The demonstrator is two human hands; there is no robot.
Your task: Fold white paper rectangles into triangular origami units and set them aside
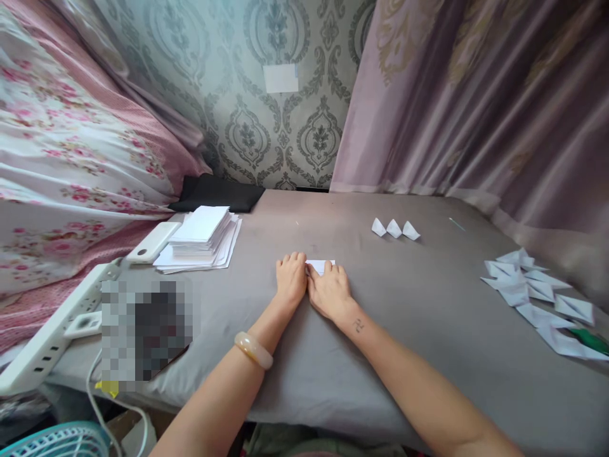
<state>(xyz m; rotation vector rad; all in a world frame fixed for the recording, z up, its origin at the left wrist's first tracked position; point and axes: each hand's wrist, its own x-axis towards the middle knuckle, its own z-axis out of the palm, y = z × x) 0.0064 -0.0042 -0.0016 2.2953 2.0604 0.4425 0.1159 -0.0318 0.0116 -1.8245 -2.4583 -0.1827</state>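
Observation:
A small piece of white folded paper (pixel 323 264) lies on the grey cloth in front of me, partly covered by my hands. My left hand (pixel 291 277) is closed at its left edge, fingers bent down. Against it, my right hand (pixel 329 289) presses on the paper with bent fingers, its thumb close to the left hand. The paper's lower part is hidden beneath the hands. Beyond, three small folded white paper pieces (pixel 394 228) stand in a row. Several more folded paper pieces (pixel 540 289) are heaped at the right.
A stack of white paper (pixel 197 238) sits at the left beside a white power bank (pixel 153 242). Along the left edge runs a power strip (pixel 57 327) with cables. A blurred dark object (pixel 159 330) lies nearby. A black folded item (pixel 219 192) rests at the back; curtains (pixel 428 101) border the right.

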